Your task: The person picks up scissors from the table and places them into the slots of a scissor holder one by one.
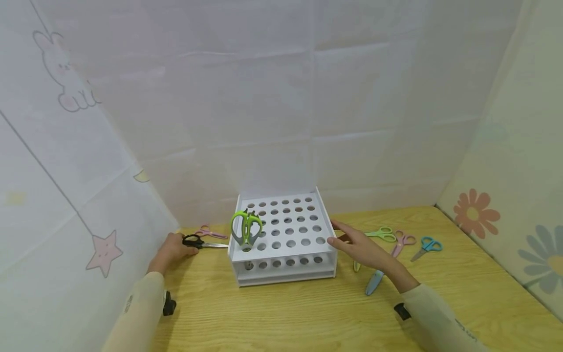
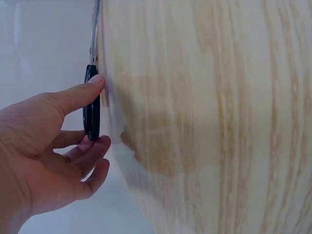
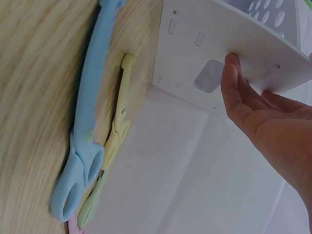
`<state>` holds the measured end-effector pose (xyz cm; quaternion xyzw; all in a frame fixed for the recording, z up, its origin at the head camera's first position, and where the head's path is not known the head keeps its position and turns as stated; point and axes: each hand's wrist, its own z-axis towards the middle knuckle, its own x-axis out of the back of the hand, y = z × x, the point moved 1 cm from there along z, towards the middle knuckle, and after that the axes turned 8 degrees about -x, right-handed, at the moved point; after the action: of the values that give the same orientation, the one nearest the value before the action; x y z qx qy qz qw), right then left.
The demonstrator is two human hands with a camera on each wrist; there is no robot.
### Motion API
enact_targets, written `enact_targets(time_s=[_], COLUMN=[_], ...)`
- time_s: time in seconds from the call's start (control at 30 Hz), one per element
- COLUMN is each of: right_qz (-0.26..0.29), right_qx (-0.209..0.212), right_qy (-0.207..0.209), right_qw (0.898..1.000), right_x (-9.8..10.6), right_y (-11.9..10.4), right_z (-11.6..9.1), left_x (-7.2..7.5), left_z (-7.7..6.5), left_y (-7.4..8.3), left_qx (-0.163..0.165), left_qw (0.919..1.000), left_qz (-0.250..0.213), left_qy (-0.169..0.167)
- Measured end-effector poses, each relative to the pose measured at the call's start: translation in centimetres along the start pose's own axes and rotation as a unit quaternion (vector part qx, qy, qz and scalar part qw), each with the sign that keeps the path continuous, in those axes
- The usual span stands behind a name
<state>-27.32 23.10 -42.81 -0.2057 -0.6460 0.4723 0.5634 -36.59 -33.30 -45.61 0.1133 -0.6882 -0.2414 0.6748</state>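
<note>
My left hand holds the black-handled scissors at the left, thumb and fingers on the black handle. Their metal blades point right, towards a white rack with rows of round holes on two levels. Green-and-grey scissors stand handles up in a front left hole of the rack. At the rack's right side my right hand grips the side wall, thumb at the upper rim and fingers against the outer face.
Small pink scissors lie behind the black pair. Right of the rack lie green scissors, pink scissors, teal-handled scissors, blue scissors and yellow scissors. Fabric walls stand behind and at both sides.
</note>
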Motion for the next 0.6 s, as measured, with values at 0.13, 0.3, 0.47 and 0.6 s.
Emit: enact_targets(time_s=[0.13, 0.3, 0.47, 0.6], right_qz=[-0.001, -0.001, -0.001, -0.002], right_qx=[0.0, 0.001, 0.005, 0.003], right_qy=[0.003, 0.005, 0.005, 0.005], right_qw=[1.0, 1.0, 1.0, 1.0], right_x=[-0.1, -0.1, -0.1, -0.2], right_y=[-0.1, -0.3, -0.3, -0.3], right_z=[-0.1, -0.2, -0.2, -0.2], left_x=[0.2, 0.7, 1.0, 1.2], left_z=[0.3, 0.5, -0.1, -0.8], left_y=[-0.1, -0.1, 0.2, 0.7], left_qx=[0.007, -0.02, -0.051, -0.059], left_qw=[0.9996, 0.9978, 0.9912, 0.9818], left_qz=[-0.025, -0.047, -0.101, -0.156], left_qy=[0.014, 0.043, 0.068, 0.092])
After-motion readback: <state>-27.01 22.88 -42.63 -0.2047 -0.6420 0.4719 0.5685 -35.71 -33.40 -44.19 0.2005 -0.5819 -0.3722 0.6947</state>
